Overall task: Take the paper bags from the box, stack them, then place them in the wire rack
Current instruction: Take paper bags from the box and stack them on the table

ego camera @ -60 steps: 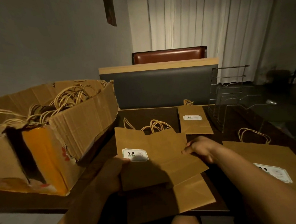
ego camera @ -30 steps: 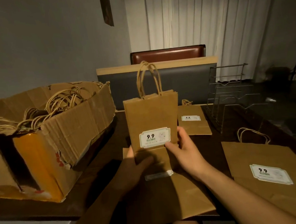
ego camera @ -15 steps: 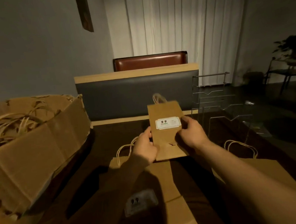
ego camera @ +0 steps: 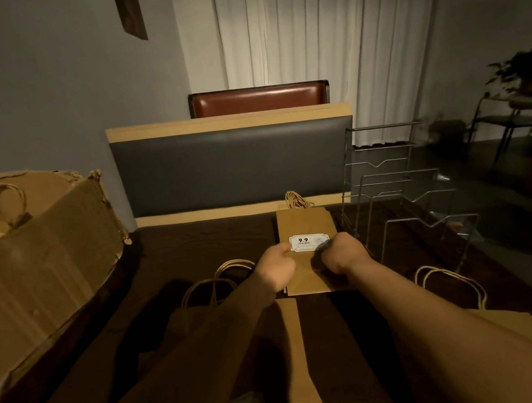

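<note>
A small brown paper bag [ego camera: 304,225] with a white "9.9" label lies flat on the dark table, its handles pointing away from me. My left hand [ego camera: 277,265] holds its left edge and my right hand [ego camera: 341,255] holds its right edge, fingers curled on the paper. The wire rack [ego camera: 401,201] stands just right of the bag. A torn cardboard box [ego camera: 36,256] with bags and looped handles inside sits at the left. More flat bags lie under my left arm [ego camera: 291,345] and at the lower right [ego camera: 511,330].
A padded grey panel with a tan frame [ego camera: 232,168] stands upright along the table's far edge, with a brown chair back [ego camera: 258,99] behind it. White curtains hang behind. A plant stand [ego camera: 515,105] is at the far right.
I lifted the small labelled bag upright from the pile near me, carried it forward, and laid it flat on the bag beside the wire rack. My view has moved forward and right.
</note>
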